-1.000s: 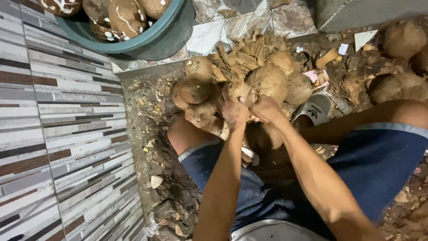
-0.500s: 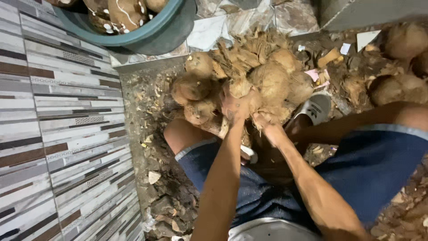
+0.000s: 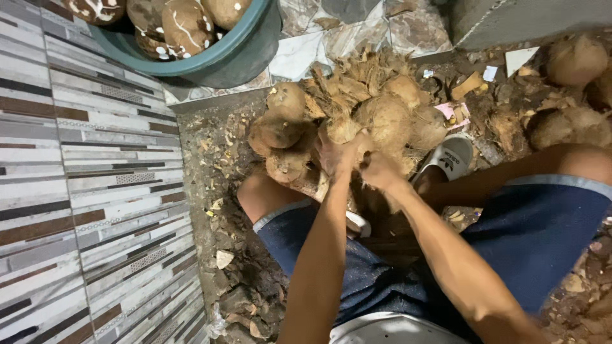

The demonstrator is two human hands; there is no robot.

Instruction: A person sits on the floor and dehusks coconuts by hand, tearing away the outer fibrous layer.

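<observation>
Tiled wall (image 3: 76,191): striped grey, brown and white tiles fill the left side of the view.
Floor (image 3: 217,191): bare dirty ground strewn with husk scraps and chips, running between the tiles and the person's legs.
Blue shorts (image 3: 535,236): worn by the seated person, whose knees are spread to either side of the work.
Teal tub (image 3: 236,44): at the top left, holding several peeled brown coconuts streaked with white.
Coconut pile (image 3: 382,114): husked, fibrous coconuts heaped just in front of the person, with torn husk sticking up behind it.
More coconuts (image 3: 574,60): at the upper right, well apart from the pile.
White sandal (image 3: 449,156): just right of the pile, partly hidden behind it.
Held coconut (image 3: 347,130): at the near edge of the pile, between both hands.
Left hand (image 3: 335,156): fingers clenched on the held coconut's husk.
Right hand (image 3: 380,171): closed against the same coconut, touching the left hand; what its fingers pinch is hidden.
</observation>
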